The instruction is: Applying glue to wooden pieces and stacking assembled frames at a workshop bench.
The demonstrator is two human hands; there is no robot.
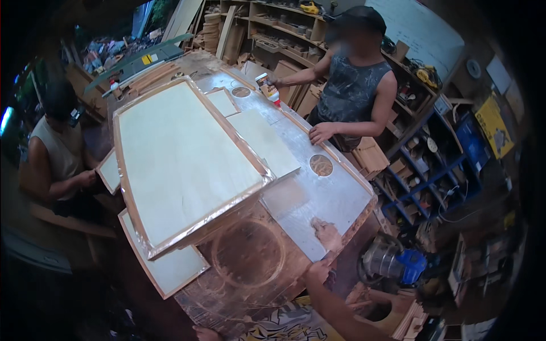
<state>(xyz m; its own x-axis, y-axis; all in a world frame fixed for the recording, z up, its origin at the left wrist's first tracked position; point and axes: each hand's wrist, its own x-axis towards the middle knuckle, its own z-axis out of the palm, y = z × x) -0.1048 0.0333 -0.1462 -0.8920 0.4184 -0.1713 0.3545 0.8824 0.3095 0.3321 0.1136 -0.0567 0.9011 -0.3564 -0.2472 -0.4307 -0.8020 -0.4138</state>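
Observation:
A silver sheet with round cut-outs lies on the worktable. My right forearm comes in from the lower right. At the sheet's near corner my right hand appears curled, and what it grips is hidden. Just beyond, a pale hand-like shape rests on the sheet; I cannot tell whose it is, or whether it is a reflection. At the lower edge a bit of skin shows, probably my left hand, its fingers cut off. A large pale panel with a wooden rim stretches over the table's left half.
Across the table a co-worker's hand holds a glue bottle; the other touches the table edge. Another person sits at left by a small framed panel. A shop vacuum stands at right. Several pale boards lie beside the large panel.

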